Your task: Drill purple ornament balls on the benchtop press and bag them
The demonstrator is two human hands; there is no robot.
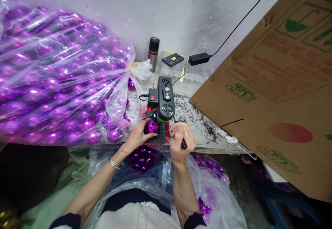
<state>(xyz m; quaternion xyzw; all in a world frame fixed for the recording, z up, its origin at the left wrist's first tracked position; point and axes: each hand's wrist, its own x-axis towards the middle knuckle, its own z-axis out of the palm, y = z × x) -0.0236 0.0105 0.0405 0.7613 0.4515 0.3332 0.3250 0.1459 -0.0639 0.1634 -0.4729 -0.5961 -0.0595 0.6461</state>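
A shiny purple faceted ball [152, 127] sits on the black base plate [161, 136] of a small black press-like machine [166, 95]. My left hand [137, 132] is closed around the ball's left side, fingers above and thumb below it. The machine's head overhangs just to the ball's upper right, with a green-yellow band at its lower end. My right hand [182, 140] is wrapped round the black lever handle [184, 144] at the machine's right. Under the base lies a red mat [167, 132], partly hidden.
A big clear bag of purple balls [59, 80] fills the left. Behind the machine stand a dark bottle [153, 54], a phone-like black slab [173, 60] and a power adapter [200, 59]. Black scraps [204, 123] litter the tabletop. A cardboard box [275, 94] leans in from the right.
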